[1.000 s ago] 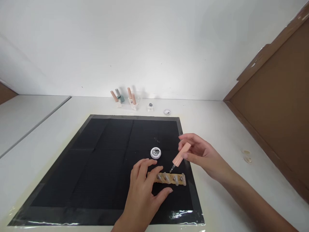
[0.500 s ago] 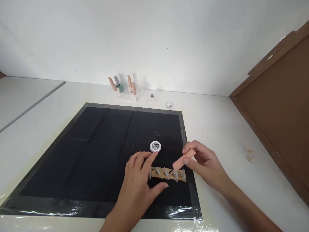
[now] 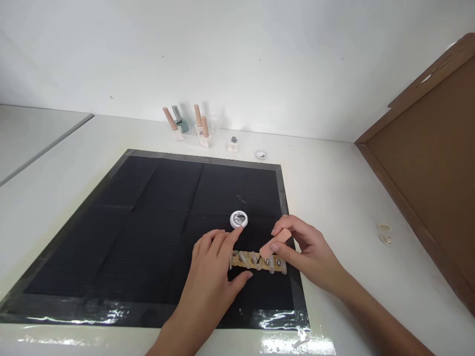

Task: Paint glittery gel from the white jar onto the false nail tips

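My right hand [image 3: 302, 247] pinches a peach-coloured brush cap [image 3: 275, 243], tilted over a yellowish strip [image 3: 262, 262]. Several clear nail-shaped pieces and small metal studs sit along that strip; the brush tip is hardly visible. My left hand [image 3: 215, 262] rests palm down on the black mat [image 3: 156, 222], fingers apart, with thumb and forefinger around the strip's left end. Its forefinger touches the rim of a small round white dish [image 3: 238, 219] with silvery content.
Behind the mat stand nail polish bottles with peach caps [image 3: 205, 127], a green bottle [image 3: 181, 125], an uncapped bottle [image 3: 233, 144] and a white lid [image 3: 261, 155]. Two small oval pieces [image 3: 385, 239] lie at right, near a brown board [image 3: 426, 173].
My right hand has moved slightly left with the brush cap, which now sits lower over the strip. The whole view has shifted a little. My left hand keeps its pose.
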A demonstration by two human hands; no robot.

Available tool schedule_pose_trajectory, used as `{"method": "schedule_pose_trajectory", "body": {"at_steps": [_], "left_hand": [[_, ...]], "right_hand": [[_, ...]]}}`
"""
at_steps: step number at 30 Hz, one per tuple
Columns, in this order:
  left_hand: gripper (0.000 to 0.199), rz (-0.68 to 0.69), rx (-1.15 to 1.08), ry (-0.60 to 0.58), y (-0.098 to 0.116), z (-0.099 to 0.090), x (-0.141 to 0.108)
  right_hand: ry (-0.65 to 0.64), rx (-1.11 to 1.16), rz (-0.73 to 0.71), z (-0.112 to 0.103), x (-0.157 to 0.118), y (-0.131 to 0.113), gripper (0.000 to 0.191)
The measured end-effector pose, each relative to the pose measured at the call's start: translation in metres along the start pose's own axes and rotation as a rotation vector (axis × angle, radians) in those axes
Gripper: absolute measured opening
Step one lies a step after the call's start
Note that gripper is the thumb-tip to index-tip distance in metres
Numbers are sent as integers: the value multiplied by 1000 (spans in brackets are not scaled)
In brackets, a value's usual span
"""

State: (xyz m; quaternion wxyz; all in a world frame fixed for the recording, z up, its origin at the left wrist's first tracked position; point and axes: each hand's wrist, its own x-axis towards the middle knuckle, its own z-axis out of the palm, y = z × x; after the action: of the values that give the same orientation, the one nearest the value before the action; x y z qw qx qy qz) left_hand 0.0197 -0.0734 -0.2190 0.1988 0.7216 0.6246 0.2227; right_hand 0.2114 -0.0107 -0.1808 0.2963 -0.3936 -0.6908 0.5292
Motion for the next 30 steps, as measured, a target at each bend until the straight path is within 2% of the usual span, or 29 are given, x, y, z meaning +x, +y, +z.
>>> {"method": "schedule_pose_trajectory", "body": {"at_steps": [8, 14, 17, 24, 30], "left_hand": [[61, -86, -119, -13, -1, -4, 1], [57, -127, -182, -24, -4, -5, 1], [57, -138, -204, -18, -5, -6, 1], [54, -164, -252, -54, -6, -11, 1], [47, -97, -369, -114, -4, -18, 0]], "right_hand": [[87, -18, -49, 1, 2, 1, 4], [-22, -16, 11, 1, 0, -3, 6], [-22, -36, -1, 2, 1, 0, 4], [84, -47, -39, 4, 2, 4, 4], [275, -12, -54, -7, 2, 2, 9]]}}
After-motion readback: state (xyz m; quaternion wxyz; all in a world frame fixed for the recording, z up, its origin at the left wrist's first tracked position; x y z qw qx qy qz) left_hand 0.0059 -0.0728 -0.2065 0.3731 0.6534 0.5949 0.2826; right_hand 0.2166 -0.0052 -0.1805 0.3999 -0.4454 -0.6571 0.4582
